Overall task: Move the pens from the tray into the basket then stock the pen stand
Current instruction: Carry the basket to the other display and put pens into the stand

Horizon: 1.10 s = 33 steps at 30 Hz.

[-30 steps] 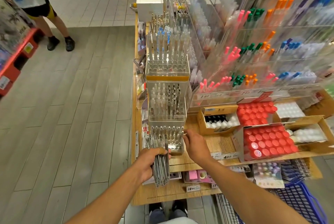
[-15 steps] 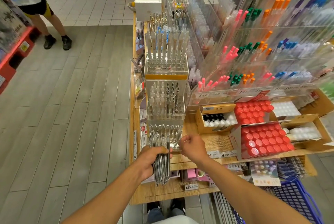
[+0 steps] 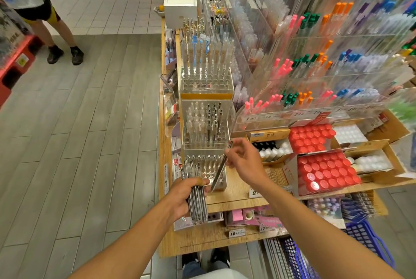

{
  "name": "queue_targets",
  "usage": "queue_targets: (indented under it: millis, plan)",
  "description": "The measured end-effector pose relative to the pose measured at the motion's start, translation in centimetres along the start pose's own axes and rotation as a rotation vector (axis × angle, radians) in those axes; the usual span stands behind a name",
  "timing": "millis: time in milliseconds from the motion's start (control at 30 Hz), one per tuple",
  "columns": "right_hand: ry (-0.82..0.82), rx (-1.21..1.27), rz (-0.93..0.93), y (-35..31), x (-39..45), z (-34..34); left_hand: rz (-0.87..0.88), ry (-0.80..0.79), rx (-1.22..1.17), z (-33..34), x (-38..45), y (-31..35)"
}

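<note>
Pens point(image 3: 198, 202) are sitting bundled in the left hand point(image 3: 183, 195) at lower centre of the frame, fingers wrapping tight round the bunch, long axis running near vertical in the picture, tips pointing up toward the pen stand point(image 3: 206, 164). Just right of that, a single pen point(image 3: 221, 166) is slanting from upper right down to lower left, its lower end hanging over the stand's bottom tier. Right hand point(image 3: 244, 161) is pinching its upper end between thumb and fingertips, so it is the nearer hand for slotting. Blue basket point(image 3: 369, 245) is showing at lower right.
</note>
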State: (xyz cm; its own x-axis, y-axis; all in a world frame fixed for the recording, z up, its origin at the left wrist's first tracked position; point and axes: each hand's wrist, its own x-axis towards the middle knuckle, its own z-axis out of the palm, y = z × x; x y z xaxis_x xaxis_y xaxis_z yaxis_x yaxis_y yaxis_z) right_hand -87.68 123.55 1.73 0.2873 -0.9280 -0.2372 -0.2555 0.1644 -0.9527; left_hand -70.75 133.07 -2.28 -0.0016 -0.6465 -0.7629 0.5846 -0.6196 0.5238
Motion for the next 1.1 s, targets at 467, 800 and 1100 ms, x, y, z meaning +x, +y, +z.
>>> queue_targets:
  millis: [467, 800, 1100]
  plan:
    - [-0.074, -0.776, -0.349, 3.5, 1.7, 0.7, -0.036, 0.092, -0.009, -1.2, 0.1, -0.1]
    - [-0.093, -1.022, -0.310, 4.2, 2.0, 0.9, -0.001, 0.085, 0.014, -0.3, -0.1, -0.2]
    - [-0.128, -0.572, -0.114, 1.7, 0.7, 2.3, 0.043, 0.060, 0.073, 0.4, -0.2, 0.3]
